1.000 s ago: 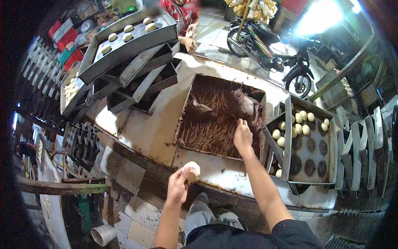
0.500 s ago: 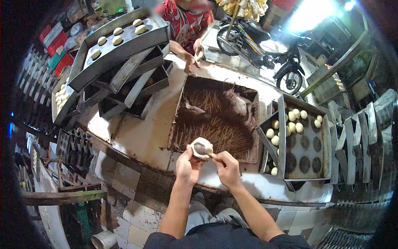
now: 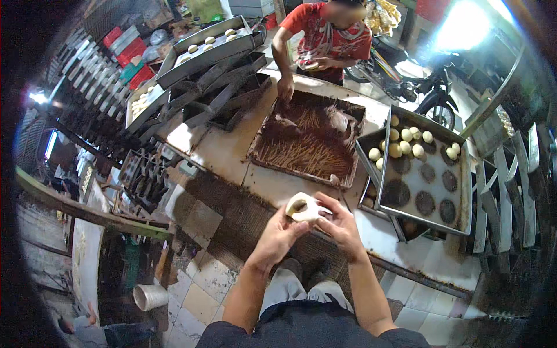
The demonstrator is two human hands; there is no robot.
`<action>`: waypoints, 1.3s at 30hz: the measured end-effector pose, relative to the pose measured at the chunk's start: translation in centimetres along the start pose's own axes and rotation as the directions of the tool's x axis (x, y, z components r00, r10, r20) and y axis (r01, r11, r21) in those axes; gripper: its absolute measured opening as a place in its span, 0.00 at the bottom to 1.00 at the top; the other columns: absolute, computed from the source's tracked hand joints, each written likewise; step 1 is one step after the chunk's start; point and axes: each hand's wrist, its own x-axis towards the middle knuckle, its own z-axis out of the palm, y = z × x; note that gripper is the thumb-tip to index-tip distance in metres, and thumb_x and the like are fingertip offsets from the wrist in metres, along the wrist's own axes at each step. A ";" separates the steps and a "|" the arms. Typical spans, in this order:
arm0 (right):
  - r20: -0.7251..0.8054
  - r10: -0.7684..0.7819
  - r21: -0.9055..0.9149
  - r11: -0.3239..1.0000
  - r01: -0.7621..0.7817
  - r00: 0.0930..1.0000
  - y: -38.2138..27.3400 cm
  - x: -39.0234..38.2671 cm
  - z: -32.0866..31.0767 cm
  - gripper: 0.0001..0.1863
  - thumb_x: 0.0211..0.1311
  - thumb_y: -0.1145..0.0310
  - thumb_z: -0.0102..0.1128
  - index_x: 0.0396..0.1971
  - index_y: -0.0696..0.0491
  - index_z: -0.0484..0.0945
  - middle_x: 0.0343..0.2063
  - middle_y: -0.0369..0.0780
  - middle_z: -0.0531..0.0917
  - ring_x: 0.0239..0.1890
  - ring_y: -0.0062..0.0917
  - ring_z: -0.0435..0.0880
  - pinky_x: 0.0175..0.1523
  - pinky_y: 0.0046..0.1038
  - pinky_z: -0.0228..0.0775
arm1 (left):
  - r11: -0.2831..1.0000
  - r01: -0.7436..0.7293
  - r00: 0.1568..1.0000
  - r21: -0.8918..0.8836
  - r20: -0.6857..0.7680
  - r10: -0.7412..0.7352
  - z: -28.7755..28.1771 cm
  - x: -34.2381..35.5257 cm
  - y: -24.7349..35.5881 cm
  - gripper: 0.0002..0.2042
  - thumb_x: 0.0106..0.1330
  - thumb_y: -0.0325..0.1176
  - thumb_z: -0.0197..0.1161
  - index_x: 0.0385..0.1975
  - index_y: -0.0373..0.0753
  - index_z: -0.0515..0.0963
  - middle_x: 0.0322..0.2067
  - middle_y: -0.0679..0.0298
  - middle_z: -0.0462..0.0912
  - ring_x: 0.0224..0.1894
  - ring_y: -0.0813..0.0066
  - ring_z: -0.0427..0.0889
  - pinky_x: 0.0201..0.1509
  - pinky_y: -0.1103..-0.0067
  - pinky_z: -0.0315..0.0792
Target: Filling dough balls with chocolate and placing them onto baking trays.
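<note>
Both my hands hold a pale piece of dough [image 3: 307, 213] with a dark hollow in its top, up in front of the table's near edge. My left hand [image 3: 274, 239] cups it from the left, thumb pressed to its near side. The fingers of my right hand [image 3: 343, 230] close on its right edge. Beyond it lies a shallow tray [image 3: 277, 169] of crumbly brown filling, with thin stick-like marks across it. A small pale thing [image 3: 335, 180], too small to make out, sits at the tray's near right corner.
Across the table, a person in a red shirt [image 3: 325, 40] reaches a hand [image 3: 285, 90] to the filling tray. On the right, a metal tray [image 3: 426, 200] holds dough balls [image 3: 406, 135]. Stacked metal trays [image 3: 212, 95] stand left; a motorcycle [image 3: 435, 93] is parked behind.
The dough has turned and its flat brown top is now a hollow. My right hand has moved from a thin tool onto the dough. The other person's hand has reached to the filling.
</note>
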 end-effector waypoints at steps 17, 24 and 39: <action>0.085 0.002 0.127 0.992 -0.013 0.996 -4.2 -19.2 7.8 0.16 0.59 0.77 0.74 0.46 0.59 0.82 0.36 0.36 0.85 0.39 0.17 0.83 0.45 0.22 0.77 | 0.695 -0.541 0.804 0.474 0.046 0.594 6.9 -21.1 -3.6 0.16 0.73 0.35 0.65 0.55 0.34 0.77 0.50 0.64 0.79 0.50 0.80 0.79 0.53 0.80 0.76; 0.188 -0.182 -0.347 0.907 0.238 0.965 -2.7 -28.3 10.5 0.12 0.62 0.81 0.69 0.45 0.59 0.86 0.45 0.39 0.83 0.48 0.20 0.83 0.54 0.22 0.77 | 0.877 -0.372 0.893 0.304 -0.141 0.427 4.5 -26.8 -9.1 0.14 0.79 0.32 0.54 0.53 0.30 0.81 0.47 0.59 0.86 0.49 0.74 0.83 0.57 0.78 0.75; -0.408 -0.169 -0.430 0.902 -0.026 0.897 -9.3 -41.1 -15.8 0.10 0.61 0.74 0.71 0.42 0.54 0.89 0.37 0.39 0.86 0.39 0.24 0.83 0.49 0.25 0.75 | 0.701 -0.104 0.947 0.706 0.285 -0.147 25.8 -18.1 -25.1 0.18 0.81 0.38 0.48 0.46 0.26 0.79 0.33 0.60 0.83 0.38 0.76 0.80 0.47 0.75 0.76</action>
